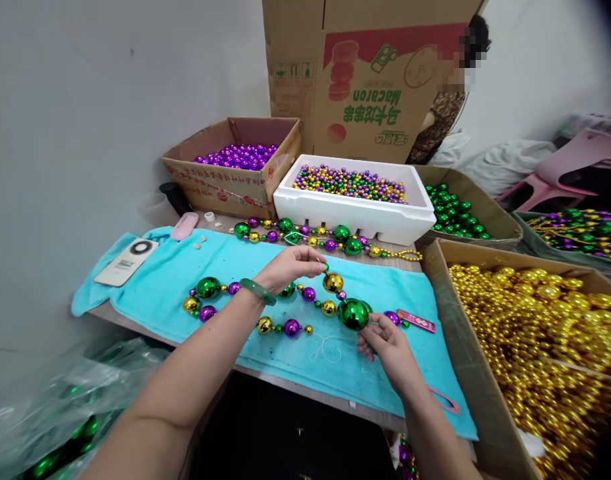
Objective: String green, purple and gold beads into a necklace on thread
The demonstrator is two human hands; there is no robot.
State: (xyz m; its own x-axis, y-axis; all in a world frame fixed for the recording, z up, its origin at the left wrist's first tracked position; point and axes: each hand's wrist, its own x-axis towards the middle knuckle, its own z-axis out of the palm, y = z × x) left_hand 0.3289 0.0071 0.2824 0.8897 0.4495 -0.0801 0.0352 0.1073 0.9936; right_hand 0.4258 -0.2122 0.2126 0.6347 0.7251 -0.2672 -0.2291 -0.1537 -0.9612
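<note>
A string of shiny beads (pixel 308 294) in green, gold and purple lies looped on the turquoise towel (pixel 385 373). My left hand (pixel 305 262), below a green bangle at the wrist, is closed in a pinch at the raised end of this string. A small green bead and a gold bead (pixel 333 283) are just beside its fingertips. Lower right, the fingers of my right hand (pixel 385 339) close against the underside of a large green bead (pixel 354 314). Loose white thread (pixel 326 349) curls on the towel near the right hand. A finished-looking bead strand (pixel 330 245) stretches along the towel's far edge.
Behind stand a carton of purple beads (pixel 280 160) and a white foam box (pixel 355 217) of small mixed beads. Gold bead strings fill a carton (pixel 455 347) at right. A phone-like white device (pixel 127 262) lies left. Another person (pixel 438 127) is at the back right.
</note>
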